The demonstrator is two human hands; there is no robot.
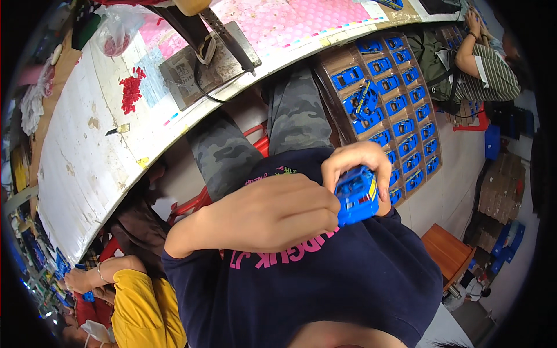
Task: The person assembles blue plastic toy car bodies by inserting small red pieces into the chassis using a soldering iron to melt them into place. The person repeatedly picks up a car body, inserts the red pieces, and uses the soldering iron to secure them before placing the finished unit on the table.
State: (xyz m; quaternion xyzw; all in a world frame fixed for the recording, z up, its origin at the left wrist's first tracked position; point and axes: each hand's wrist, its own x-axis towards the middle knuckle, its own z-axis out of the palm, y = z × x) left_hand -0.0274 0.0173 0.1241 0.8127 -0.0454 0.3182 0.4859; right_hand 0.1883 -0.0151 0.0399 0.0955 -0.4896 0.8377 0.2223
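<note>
In front of my chest, my right hand (pixel 371 160) grips a blue toy car (pixel 358 200) with fingers curled round its far and right sides. The car has yellow and red markings and an open cabin. My left hand (pixel 278 211) is closed and reaches across to the car's left side, with its knuckles turned up. Its fingertips are hidden behind the hand, so whatever they pinch there cannot be made out.
On my right, a partitioned brown tray (pixel 343 95) holds rows of blue toy cars. The white table (pixel 81 168) ahead carries small red parts (pixel 132 91), a knife (pixel 118 130) and a metal-based press (pixel 209 69). Co-workers sit on both sides; one wears a yellow sleeve (pixel 142 307).
</note>
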